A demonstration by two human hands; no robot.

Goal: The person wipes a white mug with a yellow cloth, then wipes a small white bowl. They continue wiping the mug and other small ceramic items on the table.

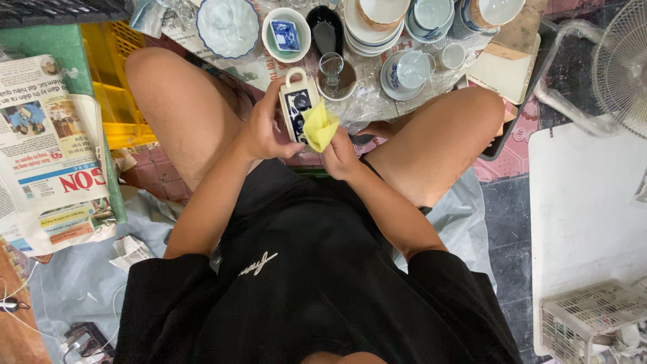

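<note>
My left hand (264,125) grips a small rectangular white ceramic dish (296,101) with a blue pattern and a loop handle on top, held upright between my knees. My right hand (339,154) presses a folded yellow cloth (319,127) against the dish's right side. Both hands are close together just in front of my black shirt.
Beyond my knees lie white and blue-patterned bowls (227,25), stacked plates (375,27), cups and a small glass (331,67) on plastic-covered newspaper. A yellow crate (114,87) and a stack of newspapers (47,148) sit on the left. A fan (620,64) and a white basket (586,317) are on the right.
</note>
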